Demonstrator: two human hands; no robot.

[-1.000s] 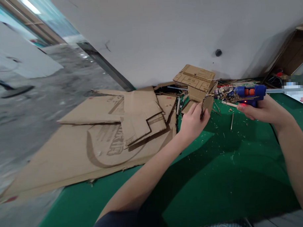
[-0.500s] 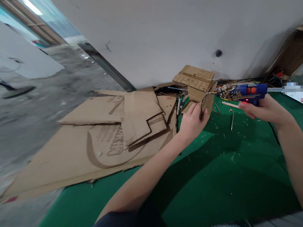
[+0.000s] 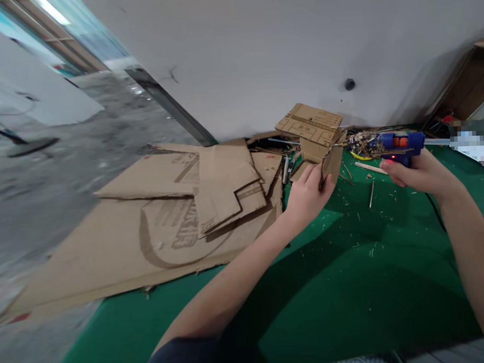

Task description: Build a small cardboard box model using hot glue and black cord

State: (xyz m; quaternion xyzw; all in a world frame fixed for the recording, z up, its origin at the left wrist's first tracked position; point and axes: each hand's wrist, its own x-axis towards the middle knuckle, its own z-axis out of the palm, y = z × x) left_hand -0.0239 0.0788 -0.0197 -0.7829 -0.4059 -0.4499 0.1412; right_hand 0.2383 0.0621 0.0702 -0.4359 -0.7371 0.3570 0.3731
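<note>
My left hand (image 3: 309,195) is closed on a cardboard piece (image 3: 333,165) that belongs to a small folded cardboard structure with a flat printed top panel (image 3: 309,123). In my right hand (image 3: 422,175) is a blue hot glue gun (image 3: 413,142) with an orange part and a lit red light. Cardboard scraps and fibres cling around its front. The nozzle points left and meets the upper edge of the cardboard piece; whether it touches, I cannot tell. A glue stick (image 3: 437,142) sticks out of the gun's back.
Cut cardboard sheets (image 3: 222,177) lie stacked on a large printed cardboard (image 3: 109,244) at left. On the green table (image 3: 373,293) are a thin metal rod (image 3: 371,194), a pale stick (image 3: 370,167) and scraps. A white wall (image 3: 261,59) stands behind; a wooden box (image 3: 461,86) is at right.
The glue gun has shifted slightly left, its nozzle moving along the cardboard's upper edge. My left hand keeps its grip in the same place.
</note>
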